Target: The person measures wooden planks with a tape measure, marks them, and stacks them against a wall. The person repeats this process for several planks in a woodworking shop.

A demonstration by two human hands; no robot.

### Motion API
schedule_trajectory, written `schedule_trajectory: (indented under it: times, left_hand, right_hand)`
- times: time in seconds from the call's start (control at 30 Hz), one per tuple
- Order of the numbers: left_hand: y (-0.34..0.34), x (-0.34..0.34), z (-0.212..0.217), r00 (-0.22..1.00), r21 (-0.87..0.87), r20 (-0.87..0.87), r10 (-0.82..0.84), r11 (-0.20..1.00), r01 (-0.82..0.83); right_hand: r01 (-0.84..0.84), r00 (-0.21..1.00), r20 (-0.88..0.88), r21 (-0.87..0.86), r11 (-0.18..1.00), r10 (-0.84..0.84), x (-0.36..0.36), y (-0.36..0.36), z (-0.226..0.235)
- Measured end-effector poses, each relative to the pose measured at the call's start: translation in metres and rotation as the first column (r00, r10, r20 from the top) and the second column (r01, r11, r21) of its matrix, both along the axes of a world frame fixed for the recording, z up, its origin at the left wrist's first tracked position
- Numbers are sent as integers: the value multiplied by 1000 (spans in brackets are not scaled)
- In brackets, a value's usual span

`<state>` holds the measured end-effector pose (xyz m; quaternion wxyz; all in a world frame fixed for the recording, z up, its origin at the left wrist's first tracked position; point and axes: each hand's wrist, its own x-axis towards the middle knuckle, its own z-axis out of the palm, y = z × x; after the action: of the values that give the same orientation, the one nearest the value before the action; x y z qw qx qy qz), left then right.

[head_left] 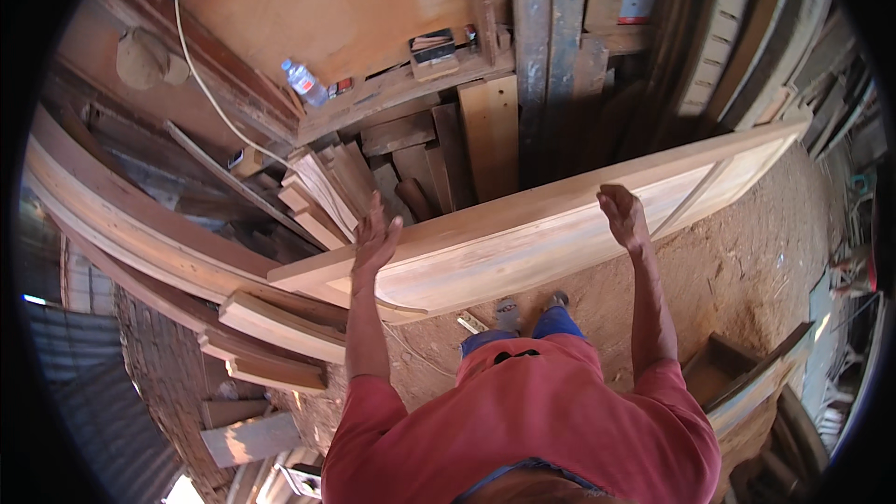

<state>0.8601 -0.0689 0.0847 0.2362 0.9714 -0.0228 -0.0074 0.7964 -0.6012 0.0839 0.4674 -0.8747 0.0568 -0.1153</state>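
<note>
A long pale wooden door-like panel [523, 247] stands on its long edge across the space before me, with recessed fields framed by thicker rails. My left hand [376, 238] is raised by its left part, palm partly showing, fingers stretched and thumb apart, with nothing in it. Over the panel's right half, my right hand [623, 215] is up near the top edge. Its fingers are bent loosely, and I see nothing held in them. Whether either hand touches the wood I cannot tell.
Stacked curved boards [280, 322] lie at left. Behind the panel, upright planks [490, 135] lean by a wooden ledge with a plastic bottle [304, 81] and an open box [432, 49]. A pale cord [196, 75] hangs at upper left. A wooden box [719, 364] sits at lower right.
</note>
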Motion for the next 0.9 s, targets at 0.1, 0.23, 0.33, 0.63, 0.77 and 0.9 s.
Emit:
schedule_trajectory:
  times: [0.1,0.23,0.33,0.63,0.77,0.9]
  left_hand:
    - [-46,9,-22,995,86,83,59,994,-66]
    - [-75,13,-24,981,169,81,177,967,-189]
    - [-81,17,-16,964,209,169,207,948,-240]
    - [-88,24,-10,949,241,154,273,921,-305]
    - [-89,27,-6,950,245,88,300,918,-312]
    - [-89,31,-5,951,240,76,300,920,-309]
  right_hand:
    - [-179,979,-103,-27,984,175,74,20,31]
    - [-343,927,-259,-299,891,270,168,43,20]
    - [-436,891,-319,-415,798,321,232,54,-18]
    - [-587,804,-507,-595,550,311,397,72,-116]
    - [-423,902,-375,-679,600,211,433,82,-139]
    - [-428,902,-367,-690,584,227,469,89,-152]
